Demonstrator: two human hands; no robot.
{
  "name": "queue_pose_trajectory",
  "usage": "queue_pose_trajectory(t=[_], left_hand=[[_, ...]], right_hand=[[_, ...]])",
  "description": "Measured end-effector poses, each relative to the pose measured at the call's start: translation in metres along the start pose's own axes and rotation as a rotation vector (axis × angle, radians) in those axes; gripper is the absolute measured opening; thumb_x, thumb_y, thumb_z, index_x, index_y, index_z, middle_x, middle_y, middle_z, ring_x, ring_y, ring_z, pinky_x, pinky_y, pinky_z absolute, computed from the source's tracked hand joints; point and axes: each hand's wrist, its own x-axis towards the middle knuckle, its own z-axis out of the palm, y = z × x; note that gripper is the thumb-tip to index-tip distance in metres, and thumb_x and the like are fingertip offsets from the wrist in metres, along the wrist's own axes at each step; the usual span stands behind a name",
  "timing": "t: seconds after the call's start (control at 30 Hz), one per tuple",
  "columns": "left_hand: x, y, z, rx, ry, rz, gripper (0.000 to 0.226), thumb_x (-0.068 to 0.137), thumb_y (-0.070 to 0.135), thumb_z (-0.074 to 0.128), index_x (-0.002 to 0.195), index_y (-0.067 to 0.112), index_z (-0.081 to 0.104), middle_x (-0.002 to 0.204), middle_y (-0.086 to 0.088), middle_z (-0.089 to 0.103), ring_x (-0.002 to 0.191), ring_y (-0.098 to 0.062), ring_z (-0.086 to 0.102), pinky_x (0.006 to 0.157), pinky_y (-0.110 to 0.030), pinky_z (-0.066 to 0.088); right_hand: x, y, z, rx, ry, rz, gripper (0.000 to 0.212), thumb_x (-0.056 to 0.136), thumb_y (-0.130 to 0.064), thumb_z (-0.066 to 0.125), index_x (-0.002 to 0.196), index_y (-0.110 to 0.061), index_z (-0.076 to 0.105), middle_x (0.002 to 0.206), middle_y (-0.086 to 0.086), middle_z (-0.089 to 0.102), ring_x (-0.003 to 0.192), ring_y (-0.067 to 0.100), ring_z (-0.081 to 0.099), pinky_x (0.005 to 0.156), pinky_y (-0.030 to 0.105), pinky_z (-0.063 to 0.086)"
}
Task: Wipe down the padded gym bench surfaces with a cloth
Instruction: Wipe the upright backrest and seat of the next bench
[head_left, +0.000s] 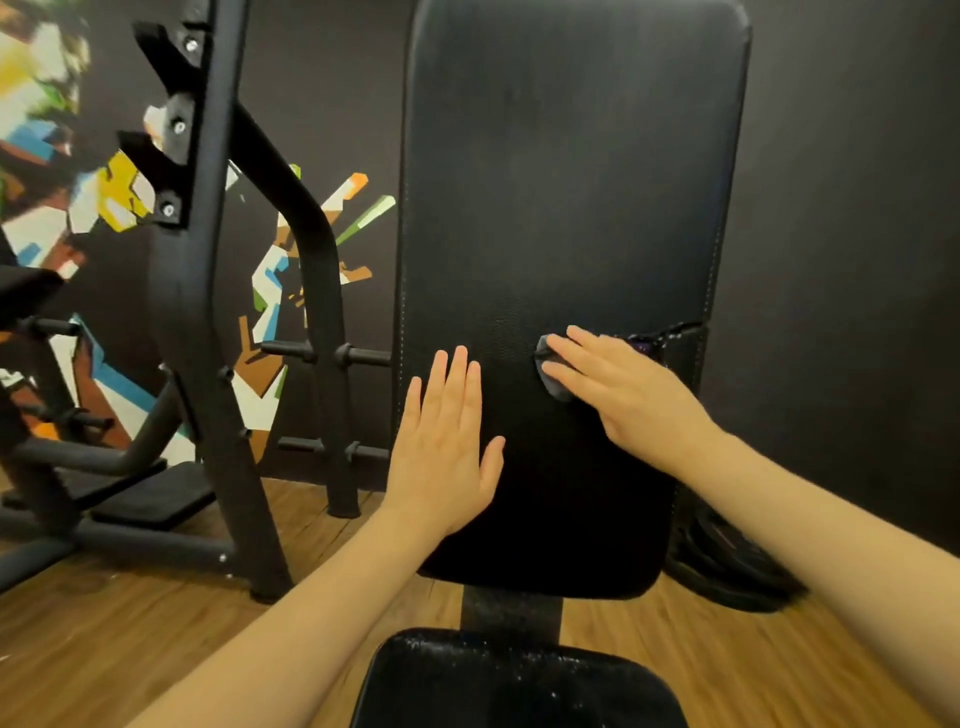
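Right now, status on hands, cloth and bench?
Left hand flat on back pad. Right hand pressing grey cloth against pad. Nothing in the way.

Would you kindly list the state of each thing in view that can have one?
Back pad: raised, torn at its right edge.
Seat pad: speckled white, not yet wiped.
Cloth: pressed flat on the back pad.
Right hand: flat on the cloth.
Left hand: flat on the back pad.

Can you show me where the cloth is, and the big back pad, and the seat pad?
cloth (551, 385): head view, on the grey edge peeking out under the right hand's fingers.
back pad (566, 208): head view, on its bare black middle.
seat pad (514, 680): head view, on its shiny top.
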Motion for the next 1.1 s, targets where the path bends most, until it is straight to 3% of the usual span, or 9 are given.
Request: queue_pose_trajectory(t=[0.1,0.2,0.3,0.4,0.47,0.57,0.7,0.83,1.1], left_hand=[[-0.004,-0.005,0.007,0.018,-0.060,0.016,0.079,0.090,0.046,0.047,0.148,0.003,0.016,0.156,-0.017,0.016,0.144,-0.031,0.012,0.112,-0.043,0.014],[-0.007,-0.003,0.007,-0.012,-0.102,-0.001,0.079,0.093,0.046,0.040,0.147,0.006,-0.001,0.159,-0.014,0.001,0.144,-0.026,-0.006,0.115,-0.041,0.003],[-0.007,-0.002,-0.007,-0.023,-0.169,-0.001,0.079,0.098,0.048,0.033,0.148,0.009,-0.013,0.158,-0.011,-0.017,0.144,-0.024,-0.019,0.115,-0.039,-0.007],[-0.016,-0.005,-0.030,-0.049,-0.265,-0.006,0.075,0.099,0.048,0.031,0.151,0.010,-0.009,0.159,-0.008,-0.016,0.146,-0.023,-0.016,0.116,-0.037,-0.007],[-0.044,-0.005,-0.045,-0.128,-0.343,-0.085,0.072,0.099,0.048,0.031,0.152,0.012,-0.001,0.160,-0.006,-0.010,0.147,-0.021,-0.011,0.116,-0.037,-0.005],[-0.120,0.004,-0.065,-0.235,-0.493,-0.208,0.071,0.099,0.049,0.030,0.153,0.013,0.000,0.160,-0.005,-0.009,0.147,-0.020,-0.011,0.116,-0.036,-0.005],[-0.194,0.024,-0.084,-0.288,-0.760,-0.314,0.079,0.096,0.056,0.033,0.153,0.016,-0.005,0.159,-0.004,-0.015,0.146,-0.019,-0.014,0.118,-0.036,-0.003],[-0.222,0.036,-0.087,-0.304,-0.905,-0.317,0.089,0.093,0.062,0.037,0.152,0.014,-0.008,0.159,-0.004,-0.016,0.146,-0.020,-0.015,0.118,-0.037,-0.002],[-0.213,0.034,-0.063,-0.266,-0.963,-0.346,0.093,0.091,0.068,0.031,0.152,0.010,-0.006,0.160,-0.008,-0.013,0.146,-0.023,-0.013,0.118,-0.039,-0.001]], right_hand=[[0.037,0.024,-0.024,0.086,0.124,0.228,0.051,0.080,0.008,0.034,0.126,-0.005,0.052,0.136,0.015,0.047,0.126,0.036,0.043,0.103,0.041,0.037],[0.072,0.024,-0.030,0.170,0.182,0.485,0.047,0.090,0.004,0.044,0.136,-0.004,0.042,0.148,0.011,0.034,0.138,0.028,0.028,0.112,0.036,0.025],[0.061,-0.020,-0.014,0.236,0.144,0.349,0.050,0.076,0.013,0.048,0.121,-0.007,0.053,0.140,0.011,0.041,0.127,0.027,0.040,0.105,0.037,0.038],[0.019,-0.066,-0.002,0.330,-0.032,0.228,0.062,0.078,0.016,0.052,0.134,-0.010,0.047,0.148,0.008,0.035,0.138,0.024,0.030,0.112,0.031,0.019],[-0.006,-0.080,-0.002,0.419,-0.133,0.265,0.062,0.089,0.008,0.044,0.144,-0.016,0.031,0.155,-0.001,0.018,0.143,0.014,0.012,0.111,0.021,0.005],[-0.042,-0.101,-0.010,0.567,-0.326,0.369,0.056,0.096,0.001,0.037,0.147,-0.017,0.020,0.156,-0.002,0.013,0.143,0.010,0.009,0.110,0.014,0.001],[-0.084,-0.149,-0.021,0.875,-0.428,0.384,0.049,0.094,0.007,0.036,0.139,-0.013,0.038,0.151,0.002,0.029,0.140,0.013,0.021,0.107,0.008,0.006],[-0.097,-0.186,-0.011,0.861,-0.548,0.387,0.047,0.096,-0.001,0.040,0.140,-0.018,0.040,0.150,-0.005,0.030,0.141,0.010,0.022,0.111,0.016,0.010],[-0.051,-0.219,0.020,0.823,-0.668,0.558,0.051,0.096,0.000,0.041,0.143,-0.017,0.034,0.152,0.000,0.028,0.139,0.017,0.027,0.113,0.030,0.023]])
